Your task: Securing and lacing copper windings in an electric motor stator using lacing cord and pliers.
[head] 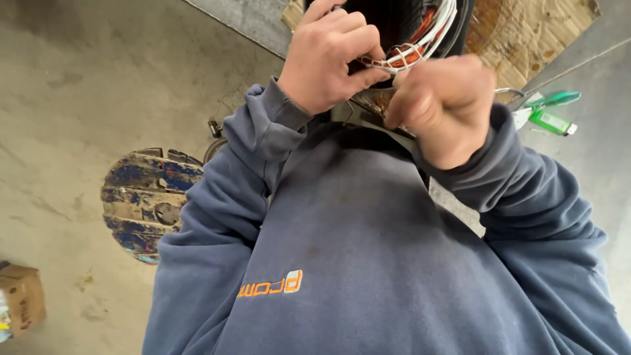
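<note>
Bare concrete floor [72, 85] fills the left half of the frame, stained and scuffed, with a round wooden disc [146, 202] smeared in blue paint lying at the middle left and a brown cardboard box [21, 299] at the lower left edge. A blue sweatshirt [342, 243] with orange and white lettering takes up the centre and bottom of the view. At the top centre both hands meet at a dark round housing [394, 20] that holds a bundle of copper-coloured windings and white wires [420, 43]. The left hand [332, 56], at the upper middle, is curled tight, its fingertips pinching the white wires where they loop out of the windings. The right hand [444, 105], just to the right and a little lower, is blurred and closed into a loose fist beside the same bundle; I cannot tell whether it grips anything. A worn chipboard sheet [526, 33] lies at the upper right, and a green plastic lighter [552, 121] rests near the right edge on grey floor
</note>
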